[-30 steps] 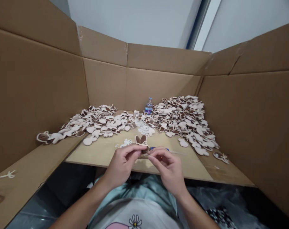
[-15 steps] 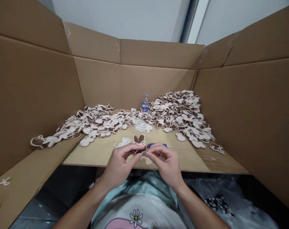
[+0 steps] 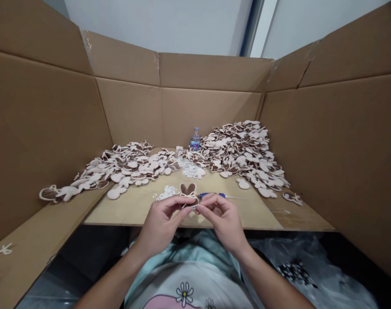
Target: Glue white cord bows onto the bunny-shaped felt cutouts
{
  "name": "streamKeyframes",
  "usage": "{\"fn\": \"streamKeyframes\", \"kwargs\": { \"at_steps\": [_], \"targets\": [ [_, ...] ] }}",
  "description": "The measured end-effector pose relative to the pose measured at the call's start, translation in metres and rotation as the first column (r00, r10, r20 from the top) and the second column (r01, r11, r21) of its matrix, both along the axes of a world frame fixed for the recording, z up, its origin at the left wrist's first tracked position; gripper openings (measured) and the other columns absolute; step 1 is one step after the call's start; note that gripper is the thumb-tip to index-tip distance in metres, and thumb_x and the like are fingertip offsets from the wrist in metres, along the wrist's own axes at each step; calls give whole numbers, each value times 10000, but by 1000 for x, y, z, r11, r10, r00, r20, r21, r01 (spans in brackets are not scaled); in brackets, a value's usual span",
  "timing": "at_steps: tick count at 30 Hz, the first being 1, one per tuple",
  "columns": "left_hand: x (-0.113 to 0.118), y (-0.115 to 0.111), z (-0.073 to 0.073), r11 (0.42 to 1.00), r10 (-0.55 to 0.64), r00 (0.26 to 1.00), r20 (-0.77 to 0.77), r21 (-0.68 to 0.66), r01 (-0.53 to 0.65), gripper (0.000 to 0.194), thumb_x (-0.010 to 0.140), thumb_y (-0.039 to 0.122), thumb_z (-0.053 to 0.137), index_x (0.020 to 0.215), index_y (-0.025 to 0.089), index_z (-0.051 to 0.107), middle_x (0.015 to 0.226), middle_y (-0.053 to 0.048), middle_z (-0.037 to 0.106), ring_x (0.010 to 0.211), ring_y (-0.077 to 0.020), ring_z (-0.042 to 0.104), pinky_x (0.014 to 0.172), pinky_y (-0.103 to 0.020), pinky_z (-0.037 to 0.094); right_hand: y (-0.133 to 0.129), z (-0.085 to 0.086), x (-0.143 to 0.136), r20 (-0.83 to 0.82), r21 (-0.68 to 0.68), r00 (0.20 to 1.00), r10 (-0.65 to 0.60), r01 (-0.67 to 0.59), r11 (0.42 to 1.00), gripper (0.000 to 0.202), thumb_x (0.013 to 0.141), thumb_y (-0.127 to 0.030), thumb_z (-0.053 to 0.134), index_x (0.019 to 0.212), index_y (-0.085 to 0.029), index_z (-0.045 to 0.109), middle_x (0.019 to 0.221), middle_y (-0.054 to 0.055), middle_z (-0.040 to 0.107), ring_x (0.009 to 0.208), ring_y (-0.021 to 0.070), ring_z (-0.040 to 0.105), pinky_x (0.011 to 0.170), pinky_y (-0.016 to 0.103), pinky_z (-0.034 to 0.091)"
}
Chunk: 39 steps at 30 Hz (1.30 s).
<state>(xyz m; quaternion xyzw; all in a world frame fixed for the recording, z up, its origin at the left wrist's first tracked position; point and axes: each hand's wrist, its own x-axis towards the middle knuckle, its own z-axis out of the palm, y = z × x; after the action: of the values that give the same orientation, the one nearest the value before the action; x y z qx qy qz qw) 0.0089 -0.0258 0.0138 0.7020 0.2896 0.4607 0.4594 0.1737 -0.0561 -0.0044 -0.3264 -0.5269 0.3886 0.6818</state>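
Note:
My left hand [image 3: 165, 219] pinches a brown, cream-edged bunny-shaped piece [image 3: 187, 190] with a cream bow, its ears pointing up. At the lower edge of that piece, the fingertips of my right hand [image 3: 224, 218] are closed on a small pale item [image 3: 194, 207], too small to make out fully. Both thumbs nearly meet there. Behind my right fingers lies a tool with a blue handle [image 3: 212, 195] and a thin shaft pointing right. A small heap of white bits [image 3: 167, 192] is just left of the bunny piece.
Large piles of similar pieces stand at the left [image 3: 134, 165] and right [image 3: 243, 150] of the board [image 3: 118, 212]. A bottle [image 3: 195, 139] stands between them, behind a clear bag of small parts [image 3: 189, 167]. Cardboard walls [image 3: 211, 107] surround the work area.
The view has shifted slightly. Both hands stay together at the bunny piece, and the small pale item between the fingertips has turned a little.

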Motion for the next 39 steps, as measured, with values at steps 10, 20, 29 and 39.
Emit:
{"fn": "streamKeyframes", "kwargs": {
  "at_steps": [10,20,29,39],
  "targets": [
    [-3,7,5,995,-53,998,-24,-80,51,139,827,232,669,935,198,751,979,-60,769,913,-186,701,838,-310,551,11,-6,16,-79,-158,969,233,-243,957,352,638,-195,845,885,-217,595,835,-28,649,718,108,649,697,247,528],
    [-1,15,-5,991,-45,988,-148,-132,25,121,668,223,804,745,179,721,804,-40,746,757,-183,676,724,-306,522,6,1,34,257,-197,866,429,-388,900,441,775,-229,738,1193,-255,597,1016,19,652,829,120,640,796,298,530],
    [-3,15,-6,966,-156,973,-168,-231,115,100,628,168,806,717,200,776,709,-26,751,652,-162,649,651,-278,484,13,-5,30,198,-262,885,422,-367,892,267,727,-294,789,928,-204,638,748,-42,630,654,95,577,640,234,463],
    [-4,20,-10,882,-339,934,-116,-385,272,273,566,176,823,835,201,786,754,-36,773,650,-172,676,655,-298,519,22,-13,28,176,-305,930,324,-261,916,283,780,-442,722,715,-179,642,577,-48,583,512,77,515,541,220,428]
  ]
}}
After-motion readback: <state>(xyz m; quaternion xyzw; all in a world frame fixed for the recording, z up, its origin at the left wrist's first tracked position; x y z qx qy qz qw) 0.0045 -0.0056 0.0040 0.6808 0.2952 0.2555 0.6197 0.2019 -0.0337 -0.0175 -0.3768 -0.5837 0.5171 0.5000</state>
